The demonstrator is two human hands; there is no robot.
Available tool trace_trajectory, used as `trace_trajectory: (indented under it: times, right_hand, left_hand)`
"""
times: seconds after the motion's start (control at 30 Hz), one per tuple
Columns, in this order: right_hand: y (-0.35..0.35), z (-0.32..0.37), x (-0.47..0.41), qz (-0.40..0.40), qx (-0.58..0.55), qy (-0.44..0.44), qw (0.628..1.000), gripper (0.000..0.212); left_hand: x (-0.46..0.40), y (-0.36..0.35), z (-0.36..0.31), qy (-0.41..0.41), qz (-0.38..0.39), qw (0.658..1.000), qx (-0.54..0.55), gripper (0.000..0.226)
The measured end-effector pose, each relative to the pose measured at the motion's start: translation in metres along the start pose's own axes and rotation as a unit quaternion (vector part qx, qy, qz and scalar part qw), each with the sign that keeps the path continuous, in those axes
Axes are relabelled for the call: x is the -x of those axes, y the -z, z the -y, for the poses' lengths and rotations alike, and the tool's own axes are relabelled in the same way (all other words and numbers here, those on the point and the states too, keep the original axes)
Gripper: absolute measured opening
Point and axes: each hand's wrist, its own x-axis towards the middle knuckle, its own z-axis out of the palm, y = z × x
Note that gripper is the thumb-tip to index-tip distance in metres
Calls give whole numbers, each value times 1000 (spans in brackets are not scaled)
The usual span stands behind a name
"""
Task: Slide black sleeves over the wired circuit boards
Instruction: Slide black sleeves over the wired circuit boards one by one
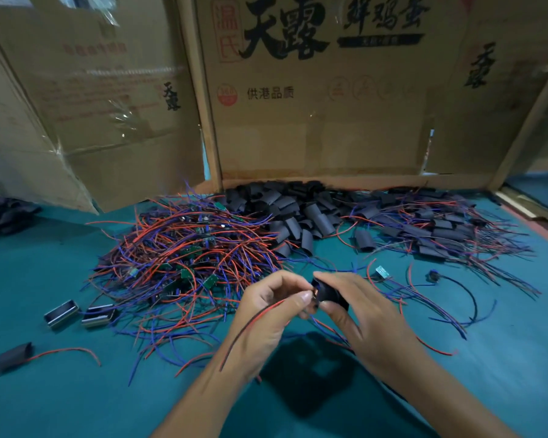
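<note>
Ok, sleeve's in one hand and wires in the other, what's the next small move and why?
Probably push the sleeve leftward over the board end. The right hand pinches the sleeve with its mouth facing the left hand, which pinches the wires right at that opening, so they look lined up. The board itself is hidden.

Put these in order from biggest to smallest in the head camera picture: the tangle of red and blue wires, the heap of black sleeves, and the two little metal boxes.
1. Tangle of red and blue wires, easily the biggest.
2. Heap of black sleeves, smaller, though it lies farther from the camera.
3. The two metal boxes, smallest; they look about alike.
</note>
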Motion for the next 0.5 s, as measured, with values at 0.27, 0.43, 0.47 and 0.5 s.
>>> trace_trajectory:
  times: [0.27, 0.43, 0.47, 0.5]
  right_hand:
    - [-4, -3, 0, 3, -8, 14, 1000, 36]
    - [-6, -3, 0, -7, -3, 29, 1000, 33]
    - [-6, -2, 0, -7, -8, 24, 1000, 36]
    - [-6, -1, 0, -9, -10, 22, 1000, 39]
  left_hand:
    - [-1, 2, 4, 41, -3, 999, 5, 5]
    - [-1, 10, 2, 52, 7, 996, -74, 19]
    - [-1, 11, 1, 49, 17, 995, -90, 19]
    - [0, 12, 1, 47, 23, 993, -105, 20]
